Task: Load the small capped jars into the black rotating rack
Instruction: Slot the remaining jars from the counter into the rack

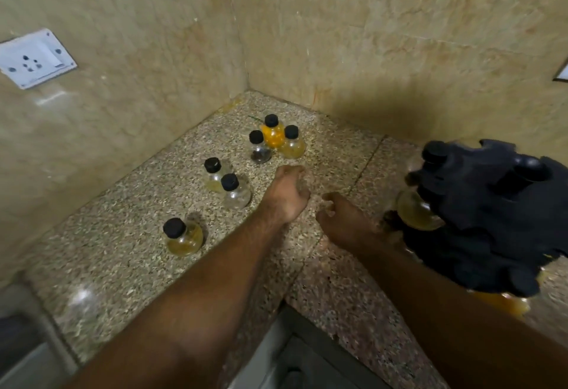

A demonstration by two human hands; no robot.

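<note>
Several small glass jars with black caps stand on the speckled stone counter (132,235). Three cluster near the corner, led by an orange-filled jar (272,133). Two clear jars (229,187) stand close together mid-counter, and a yellowish jar (183,236) stands alone nearer me. The black rotating rack (491,213) sits at the right, blurred, with jars of yellow liquid in it. My left hand (287,193) hovers just below the corner cluster, fingers curled, holding nothing. My right hand (341,222) is beside the rack's left edge, fingers loosely apart and empty.
Two beige marble walls meet in a corner behind the jars. A white power socket (35,58) is on the left wall. The counter's inner front edge (285,299) drops off between my forearms.
</note>
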